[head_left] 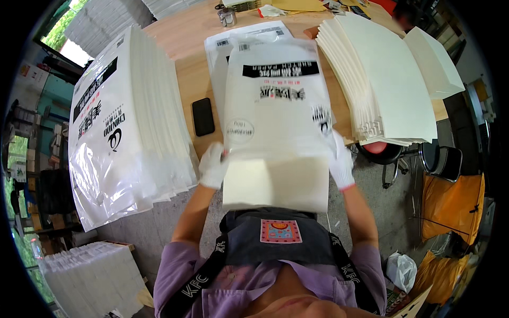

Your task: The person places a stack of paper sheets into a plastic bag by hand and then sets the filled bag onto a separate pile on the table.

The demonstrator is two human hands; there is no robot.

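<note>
A clear plastic bag (pixel 281 124) with black and red print lies in front of me on the table. Cream paper (pixel 275 183) sticks out of its near end, over the table's front edge toward my apron. In a white glove, my left hand (pixel 213 167) closes on the bag's left edge near its mouth. My right hand (pixel 341 160), gloved too, grips the opposite edge; its fingertips are partly hidden by the plastic. Beneath the far end of the bag lie flat printed bags (pixel 212 50). A black phone (pixel 203 116) rests just left of the bag.
On the left stands a tall pile of packed printed bags (pixel 101 153). Fanned cream paper stacks (pixel 392 79) fill the table's right side, overhanging its edge. A metal tin (pixel 227 19) sits at the back. Right of me are a stool (pixel 379 151) and orange sacks (pixel 452 206).
</note>
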